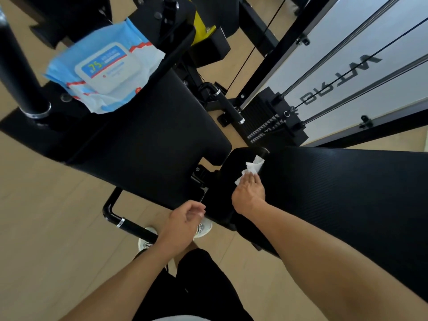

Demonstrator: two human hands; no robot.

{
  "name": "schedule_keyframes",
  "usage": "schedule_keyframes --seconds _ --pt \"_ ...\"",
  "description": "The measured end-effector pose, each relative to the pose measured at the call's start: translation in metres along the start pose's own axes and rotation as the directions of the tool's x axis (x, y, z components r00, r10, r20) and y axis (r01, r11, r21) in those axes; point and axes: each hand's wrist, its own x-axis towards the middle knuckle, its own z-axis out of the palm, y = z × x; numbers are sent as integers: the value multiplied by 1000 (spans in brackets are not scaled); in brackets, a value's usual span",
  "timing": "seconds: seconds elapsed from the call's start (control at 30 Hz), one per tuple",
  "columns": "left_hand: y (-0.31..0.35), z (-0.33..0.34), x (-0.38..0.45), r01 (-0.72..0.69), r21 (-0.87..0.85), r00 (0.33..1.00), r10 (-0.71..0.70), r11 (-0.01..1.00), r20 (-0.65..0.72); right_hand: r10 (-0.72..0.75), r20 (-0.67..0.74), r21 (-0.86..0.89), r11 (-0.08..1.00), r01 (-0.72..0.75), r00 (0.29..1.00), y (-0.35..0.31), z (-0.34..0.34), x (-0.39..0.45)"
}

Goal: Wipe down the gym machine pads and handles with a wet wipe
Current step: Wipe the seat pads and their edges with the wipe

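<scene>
White crumpled wet wipe (251,169) is sitting just right of centre frame, pressed under the fingertips (251,178) of the right hand (249,193) against the small black vinyl pad (222,188) in the gap between the two bigger pads. Most of the wipe is sticking out beyond the fingertips, toward the upper part of the frame; only its near edge is being covered by the hand.

Right hand is lying flat, fingers extended, pinning the wipe rather than pinching it. Left hand (185,218) is hovering lower centre, loosely curled, holding nothing I can see.

Risks, as I'm judging them:
- Flat-palm hold means the wipe could be bunching or sliding out from under the fingers on a fast stroke, leaving bare skin rubbing the pad.
- Wipe's far corner is nearing the seam by the long ribbed black pad (347,193) at right; could be snagging there.
- Blue-and-white soft wipe pack (102,70) in the upper left is perching on the black machine frame (69,126), part overhanging; a knock to the machine could be tipping it to the tan floor (46,216).
</scene>
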Motion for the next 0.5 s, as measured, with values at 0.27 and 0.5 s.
schedule_keyframes --seconds 0.27,0.5 --pt "-18 -6 -8 -18 60 999 15 998 41 -138 11 -31 990 139 990 -72 43 -61" --pt "-34 1 -11 -25 98 996 16 995 91 -150 31 2 989 150 988 -71 46 -72"
